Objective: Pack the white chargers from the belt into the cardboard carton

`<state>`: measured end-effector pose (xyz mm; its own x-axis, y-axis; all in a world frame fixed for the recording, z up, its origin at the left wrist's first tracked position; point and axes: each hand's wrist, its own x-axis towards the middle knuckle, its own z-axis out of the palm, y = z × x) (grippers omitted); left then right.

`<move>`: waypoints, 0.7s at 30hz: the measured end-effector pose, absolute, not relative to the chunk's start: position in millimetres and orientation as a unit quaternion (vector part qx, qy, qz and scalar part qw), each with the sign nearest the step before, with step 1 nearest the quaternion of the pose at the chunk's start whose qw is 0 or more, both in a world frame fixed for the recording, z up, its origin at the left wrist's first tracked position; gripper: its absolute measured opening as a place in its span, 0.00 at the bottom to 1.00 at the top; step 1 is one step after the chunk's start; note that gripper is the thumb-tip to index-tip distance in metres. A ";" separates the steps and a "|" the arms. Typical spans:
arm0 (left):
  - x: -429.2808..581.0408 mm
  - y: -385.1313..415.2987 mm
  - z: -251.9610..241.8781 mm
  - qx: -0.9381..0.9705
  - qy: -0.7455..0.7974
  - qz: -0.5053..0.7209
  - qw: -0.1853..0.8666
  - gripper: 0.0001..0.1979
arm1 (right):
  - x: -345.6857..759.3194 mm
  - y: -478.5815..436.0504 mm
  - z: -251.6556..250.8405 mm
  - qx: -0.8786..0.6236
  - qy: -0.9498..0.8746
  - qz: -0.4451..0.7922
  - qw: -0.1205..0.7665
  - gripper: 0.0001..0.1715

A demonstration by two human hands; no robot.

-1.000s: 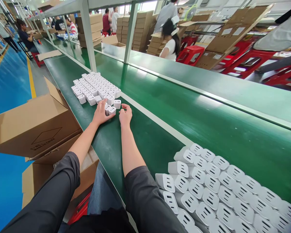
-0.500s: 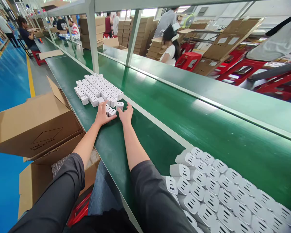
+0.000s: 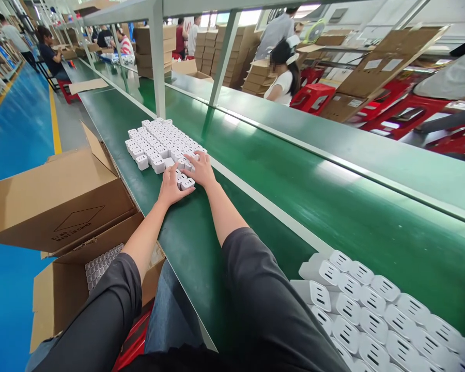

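A cluster of white chargers (image 3: 158, 138) stands packed on the green work surface, slotted ends up. My left hand (image 3: 172, 187) curves around the cluster's near corner, fingers spread and thumb stretched along the front chargers (image 3: 187, 183). From the right side, my right hand (image 3: 202, 170) reaches over the chargers, its fingers apart and touching them. Neither hand has a charger lifted. Part of the nearest rows is hidden behind the fingers.
A second, larger group of white chargers (image 3: 372, 315) stands at the lower right. Left of the bench is an open cardboard box (image 3: 48, 305) with rows of pieces inside. A metal post (image 3: 157, 62) rises behind the cluster. Co-workers sit farther back.
My right hand has moved forward and inward from beside a separate charger onto the cluster's edge. My left hand stays around the near corner. The whole view has shifted slightly.
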<state>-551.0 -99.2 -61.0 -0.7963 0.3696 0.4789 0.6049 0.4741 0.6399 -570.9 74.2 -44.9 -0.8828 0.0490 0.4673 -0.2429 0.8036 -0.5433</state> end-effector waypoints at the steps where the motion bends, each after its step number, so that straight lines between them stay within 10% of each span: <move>1: -551.2 -99.3 -61.3 -0.287 -0.846 -0.429 0.138 0.51 | -572.1 72.1 -45.2 0.059 -0.921 0.302 0.239 0.28; 21: -403.2 -231.6 -25.8 -0.351 -0.742 -0.512 0.254 0.47 | -483.2 26.3 -51.7 -0.022 -0.953 0.185 0.240 0.22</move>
<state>-403.2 -231.6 -25.8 -0.6256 0.2605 0.7354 0.7800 0.2295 0.5822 -483.2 26.3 -51.7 -0.8838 0.1306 0.4493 -0.0471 0.9305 -0.3632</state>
